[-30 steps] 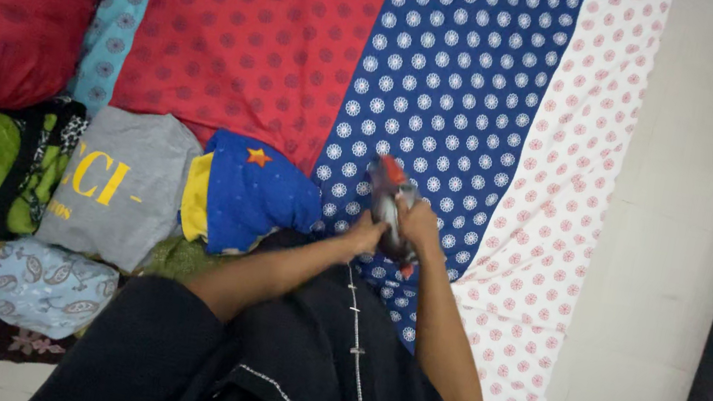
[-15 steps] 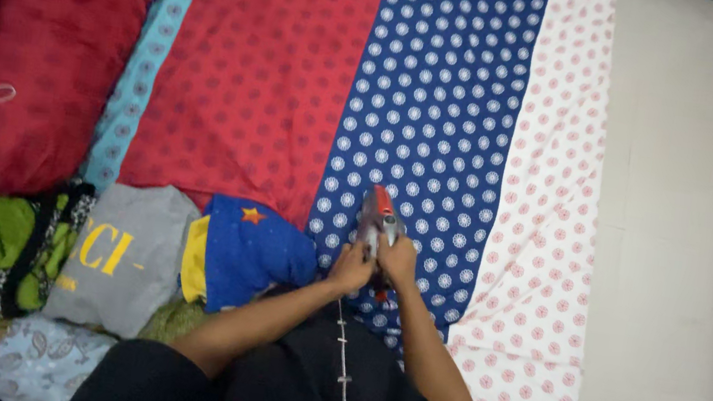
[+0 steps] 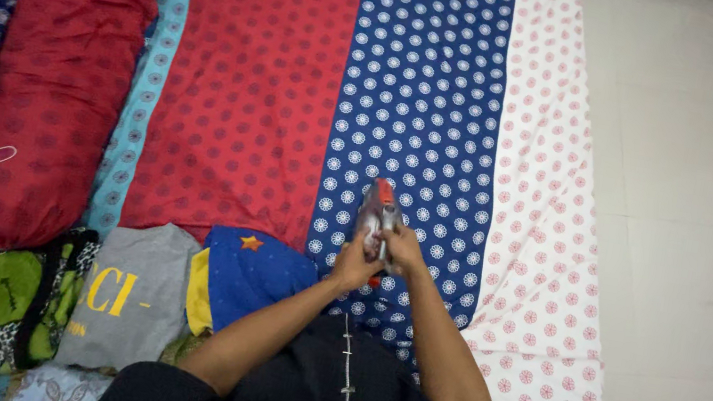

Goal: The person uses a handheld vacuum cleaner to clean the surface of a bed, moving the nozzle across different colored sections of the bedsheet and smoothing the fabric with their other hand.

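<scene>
Both hands meet on a small grey and red bunched piece of cloth held over the blue band of the striped, dotted bedsheet; the left hand pinches its lower edge; the right hand closes around its side; just left of the cloth lies a folded blue garment with a yellow star, beyond it a folded grey shirt.

The single head view looks steeply down, close over a striped bedsheet.
</scene>
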